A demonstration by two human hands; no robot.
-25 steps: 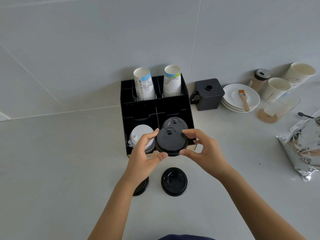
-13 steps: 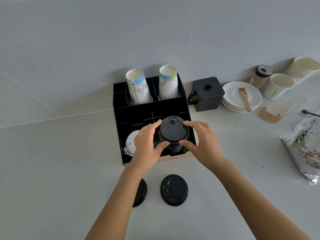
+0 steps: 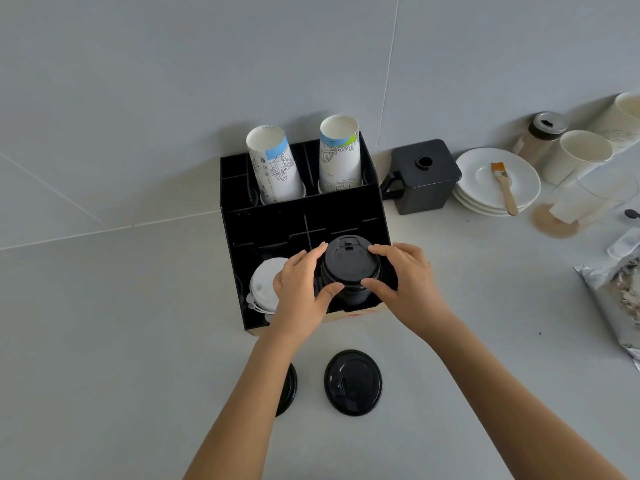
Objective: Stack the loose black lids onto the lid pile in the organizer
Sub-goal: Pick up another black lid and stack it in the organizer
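Counter: I look down on a pale grey counter (image 3: 104, 341) that meets a grey tiled wall at the back.
Organizer: A black organizer (image 3: 263, 223) stands against the wall at centre, split into compartments.
Paper cups: Two stacks of printed paper cups (image 3: 273, 164) stand in its back row, open ends up.
White lids: A pile of white lids (image 3: 265, 285) fills the front left compartment, partly hidden by my left hand.
Left hand: My left hand (image 3: 299, 292) curls around the left side of the top black lid (image 3: 349, 259), thumb on its near edge and fingers on its far edge.
Lid pile: The black lid pile (image 3: 349, 296) stands in the front right compartment, and the lid I grip sits on top of it, between both hands.
Right hand: My right hand (image 3: 403, 289) grips the same lid from the right, thumb at the near rim, fingers at the far rim.
Loose lids: Two loose black lids lie on the counter in front of the organizer. One (image 3: 289, 389) is mostly hidden under my left forearm; the other (image 3: 353, 382) lies in the open between my forearms.
Right of the organizer: A square black container (image 3: 420, 176) sits just beside it, then stacked white plates (image 3: 481, 199) with a small brush (image 3: 504, 188) across them.
Far right: Plain paper cups (image 3: 578, 155), a lidded shaker jar (image 3: 543, 133) and a foil bag (image 3: 616, 292) sit at the frame edge.
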